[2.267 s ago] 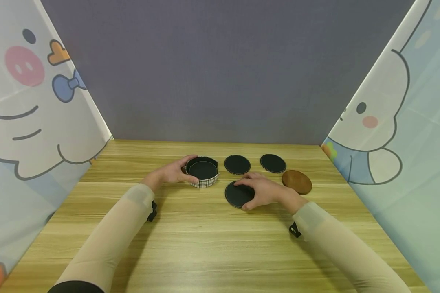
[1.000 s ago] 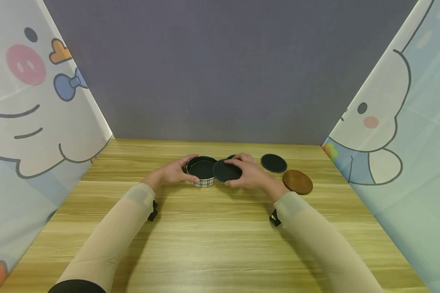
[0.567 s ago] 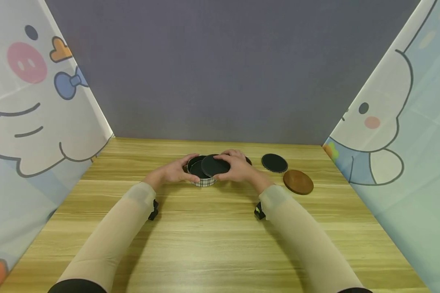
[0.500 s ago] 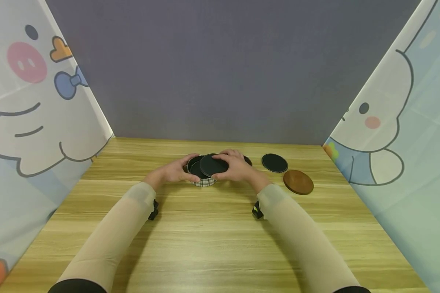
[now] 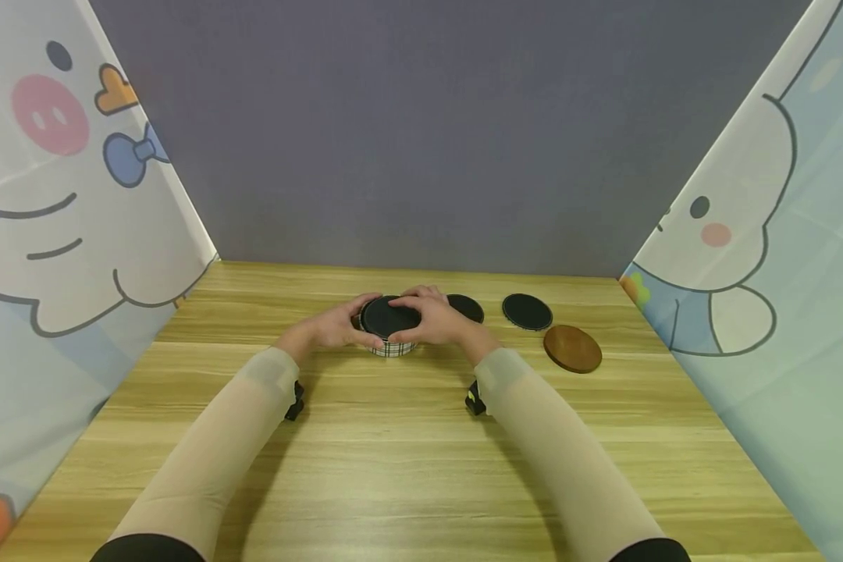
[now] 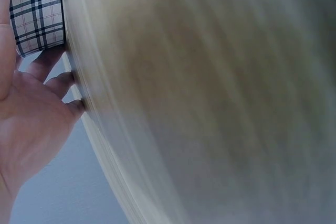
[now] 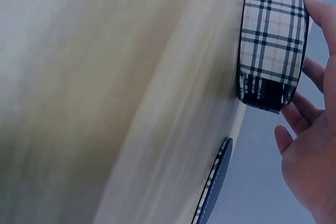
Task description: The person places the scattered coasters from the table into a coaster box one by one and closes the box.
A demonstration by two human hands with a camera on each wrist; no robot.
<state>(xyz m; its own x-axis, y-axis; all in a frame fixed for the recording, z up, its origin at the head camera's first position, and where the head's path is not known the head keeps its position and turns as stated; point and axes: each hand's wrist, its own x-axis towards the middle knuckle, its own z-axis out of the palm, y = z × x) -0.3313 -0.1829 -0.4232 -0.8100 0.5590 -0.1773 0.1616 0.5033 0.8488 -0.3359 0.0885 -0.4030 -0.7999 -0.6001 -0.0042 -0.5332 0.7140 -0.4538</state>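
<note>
A round coaster holder [image 5: 392, 349] with a black-and-white plaid wall stands toward the back of the table, left of centre. My left hand [image 5: 333, 326] grips its left side, thumb at the front. Over its mouth lies a black round coaster [image 5: 385, 318], pinched at the right edge by my right hand [image 5: 439, 318]. The coaster covers most of the opening and hides the inside. In the right wrist view the plaid wall [image 7: 273, 30] has a cut-out low on one side, near my fingers. The left wrist view shows the plaid wall [image 6: 37, 11] against my left fingers.
Just right of the holder lies a second black coaster [image 5: 467, 307], partly behind my right hand. Another black coaster [image 5: 527, 311] is farther right, with a brown wooden-looking disc [image 5: 572, 349] in front of it. A grey panel [image 5: 421, 140] stands behind the table.
My right hand picked the front coaster off the table and carried it left and back until it came over the holder. My left hand has kept its grip on the holder.
</note>
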